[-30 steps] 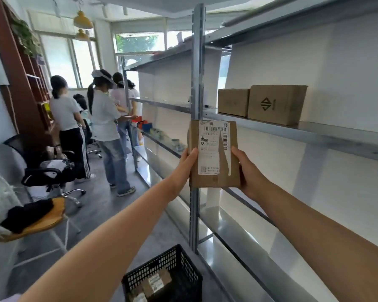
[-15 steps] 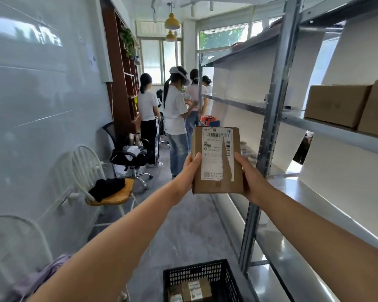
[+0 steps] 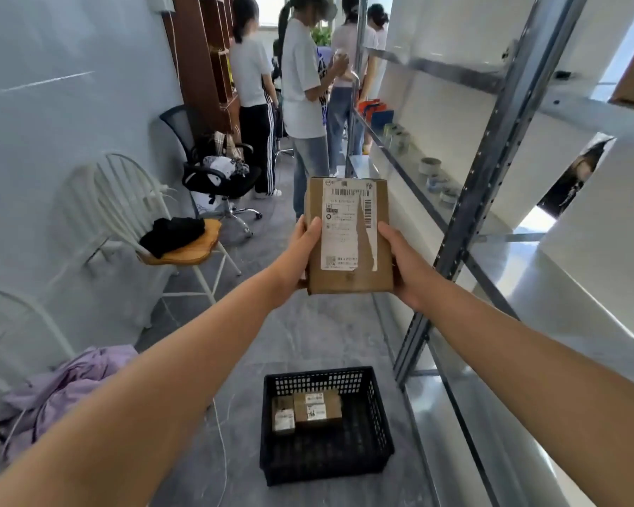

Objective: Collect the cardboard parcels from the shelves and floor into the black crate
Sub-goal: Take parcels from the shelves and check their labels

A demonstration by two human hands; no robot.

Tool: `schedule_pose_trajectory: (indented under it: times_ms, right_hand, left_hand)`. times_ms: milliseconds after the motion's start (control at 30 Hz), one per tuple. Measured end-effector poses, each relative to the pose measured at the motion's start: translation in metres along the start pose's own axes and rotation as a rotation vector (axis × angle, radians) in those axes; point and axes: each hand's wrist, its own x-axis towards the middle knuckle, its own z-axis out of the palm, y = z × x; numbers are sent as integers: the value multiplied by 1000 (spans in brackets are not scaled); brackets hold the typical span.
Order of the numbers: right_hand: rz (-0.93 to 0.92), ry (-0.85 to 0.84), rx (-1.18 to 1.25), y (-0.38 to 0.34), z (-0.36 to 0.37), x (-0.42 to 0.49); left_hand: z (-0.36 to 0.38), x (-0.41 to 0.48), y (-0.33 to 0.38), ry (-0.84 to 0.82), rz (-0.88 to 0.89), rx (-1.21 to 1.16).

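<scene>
Two bare hands hold one flat brown cardboard parcel (image 3: 348,236) upright at arm's length, its white shipping label (image 3: 344,228) facing the camera. A barcode runs along the top of the label, a smaller one stands down its right side and a square code sits in the lower left corner. The printed lines are too small and blurred to read. A long tear splits the label from the middle down to its lower right.

Straight below the grip, on the grey floor, stands the black perforated plastic crate (image 3: 326,466), with two labelled cardboard parcels (image 3: 317,406) lying in its far left corner. Right of the grip rises the grey metal shelf upright (image 3: 491,170). On the shelf beyond it stand rolls of tape (image 3: 430,166). Left of the grip is a white spindle-back chair with a wooden seat (image 3: 183,250) carrying a black garment (image 3: 173,230), and nearer the camera lies a lilac cloth (image 3: 70,378). Beyond the grip several people in white shirts (image 3: 301,86) stand in the aisle by a black office chair (image 3: 216,177).

Both forearms reach forward, nearly straight. The left hand (image 3: 301,250) grips the parcel's left edge with its thumb laid on the front face. The right hand (image 3: 399,261) clasps the right edge the same way. The fingers of both are hidden behind the cardboard.
</scene>
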Motion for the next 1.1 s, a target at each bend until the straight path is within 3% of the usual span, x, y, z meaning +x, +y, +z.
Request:
schedule_pose_trajectory:
  times_ms: [167,333,700,900,1100]
  right_hand:
    - [93,65,9,57,-21,64]
    - [221,139,70,153,-57,122]
    - [525,261,9,502,-143,212]
    - [484,351,-261,653,-184,251]
    - [327,417,-691,732,-185,268]
  left_hand:
    - [-3,74,-55,-45,-103,22]
    - [8,143,-153,-79,-222,50]
    - [54,245,-527,-111,-506,-81]
    - [79,290,-687,-98,-567,-83]
    - [94,316,-776,-68,-567,38]
